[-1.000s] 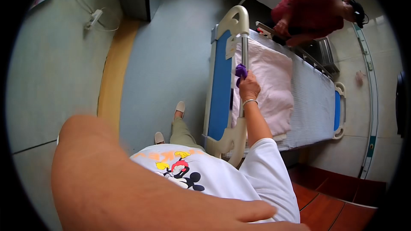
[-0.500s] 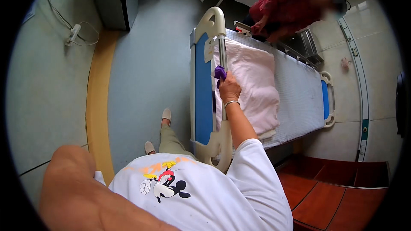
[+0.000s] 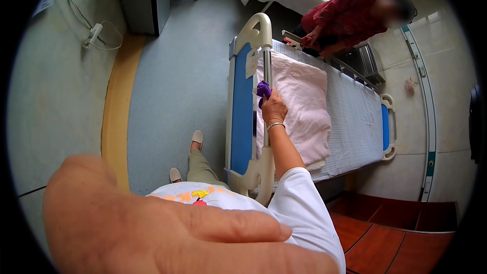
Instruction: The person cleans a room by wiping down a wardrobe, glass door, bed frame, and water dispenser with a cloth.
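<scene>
My right hand is closed on a purple cloth, at the metal bar of the bed's cream and blue end board. A bracelet is round that wrist. Close to the camera, my left hand lies across the bottom in front of my white shirt. Its thumb and one finger are stretched out, with nothing seen in them; the other fingers are hidden or cut off. A folded pink sheet rests on the checked mattress, just beyond the end board.
Across the bed, a person in red leans over the side rail. Red-brown cabinets stand at the lower right. A dark cabinet is at the upper left, and a socket strip with cables hangs on the left wall.
My left hand dropped lower, then came back up into view across my shirt. The bed has shifted left in view since the first frame. My right hand still grips the purple cloth.
</scene>
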### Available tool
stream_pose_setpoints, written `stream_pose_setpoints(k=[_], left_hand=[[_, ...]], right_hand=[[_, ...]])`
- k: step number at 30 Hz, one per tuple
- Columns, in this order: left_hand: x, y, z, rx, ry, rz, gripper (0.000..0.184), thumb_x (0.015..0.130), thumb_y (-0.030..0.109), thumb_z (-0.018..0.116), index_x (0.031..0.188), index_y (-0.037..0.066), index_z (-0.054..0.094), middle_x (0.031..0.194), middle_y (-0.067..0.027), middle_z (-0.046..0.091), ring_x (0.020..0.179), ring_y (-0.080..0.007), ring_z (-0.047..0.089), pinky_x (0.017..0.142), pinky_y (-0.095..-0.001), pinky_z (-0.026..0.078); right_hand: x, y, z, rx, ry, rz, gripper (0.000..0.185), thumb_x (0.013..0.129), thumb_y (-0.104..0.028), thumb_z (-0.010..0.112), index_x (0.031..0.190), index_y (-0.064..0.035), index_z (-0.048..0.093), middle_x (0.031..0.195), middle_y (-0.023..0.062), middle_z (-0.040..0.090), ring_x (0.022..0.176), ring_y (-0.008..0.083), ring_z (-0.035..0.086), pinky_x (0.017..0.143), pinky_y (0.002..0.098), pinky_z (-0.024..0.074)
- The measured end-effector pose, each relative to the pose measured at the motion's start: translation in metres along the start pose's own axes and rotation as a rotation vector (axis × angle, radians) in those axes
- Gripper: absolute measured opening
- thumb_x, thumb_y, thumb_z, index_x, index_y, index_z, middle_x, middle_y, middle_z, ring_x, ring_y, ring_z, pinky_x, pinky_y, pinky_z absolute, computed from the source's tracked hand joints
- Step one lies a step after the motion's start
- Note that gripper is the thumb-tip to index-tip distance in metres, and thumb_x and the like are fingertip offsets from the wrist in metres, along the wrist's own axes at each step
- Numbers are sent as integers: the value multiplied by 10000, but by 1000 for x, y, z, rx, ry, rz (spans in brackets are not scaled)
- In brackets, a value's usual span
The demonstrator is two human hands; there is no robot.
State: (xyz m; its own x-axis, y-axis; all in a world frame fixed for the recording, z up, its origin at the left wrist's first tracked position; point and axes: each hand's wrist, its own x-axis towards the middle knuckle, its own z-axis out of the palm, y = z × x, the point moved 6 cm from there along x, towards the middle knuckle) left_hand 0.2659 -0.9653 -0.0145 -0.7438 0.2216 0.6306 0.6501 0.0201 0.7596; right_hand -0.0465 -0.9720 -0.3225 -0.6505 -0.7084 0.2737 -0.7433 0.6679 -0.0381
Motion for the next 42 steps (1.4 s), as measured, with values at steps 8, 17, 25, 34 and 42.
stream_pose_setpoints(k=[8, 17, 25, 34, 42], left_hand=[[-12, -16, -2, -24, -45, -97, 35, 756, 67, 577, 765, 47, 551, 724, -136, 601, 625, -210, 594, 572, -240, 482], [-30, -35, -24, -23, 50, -214, 32, 758, 69, 576, 760, 49, 551, 721, -133, 600, 627, -209, 593, 580, -240, 481], [-34, -32, -31, -31, 82, -209, 31, 760, 72, 575, 757, 51, 552, 719, -130, 600, 629, -209, 592, 588, -239, 479], [-6, -15, -21, -20, 118, -28, 31, 762, 74, 574, 752, 53, 553, 716, -127, 599, 631, -208, 592, 596, -238, 477], [-5, -2, -34, -19, 176, 72, 32, 763, 76, 573, 749, 55, 554, 714, -124, 599, 633, -208, 591, 603, -238, 475]], right_hand=[[3, 0, 1, -8, 3, 8, 298, 772, -281, 520, 985, -73, 503, 795, 116, 584, 656, 297, 599, 564, 394, 476], [5, 0, 4, -7, 5, 9, 287, 775, -278, 516, 981, -79, 504, 786, 115, 582, 633, 300, 597, 557, 398, 476], [7, -1, 6, -16, -18, 26, 323, 774, -283, 518, 1022, -78, 499, 808, 112, 580, 655, 297, 599, 564, 393, 476], [9, 0, 6, -21, -77, 65, 332, 783, -288, 506, 1042, -81, 495, 848, 110, 578, 687, 291, 600, 582, 394, 478], [10, 2, 9, -2, -41, 47, 338, 778, -284, 509, 1041, -73, 503, 838, 117, 578, 679, 295, 598, 575, 395, 479]])
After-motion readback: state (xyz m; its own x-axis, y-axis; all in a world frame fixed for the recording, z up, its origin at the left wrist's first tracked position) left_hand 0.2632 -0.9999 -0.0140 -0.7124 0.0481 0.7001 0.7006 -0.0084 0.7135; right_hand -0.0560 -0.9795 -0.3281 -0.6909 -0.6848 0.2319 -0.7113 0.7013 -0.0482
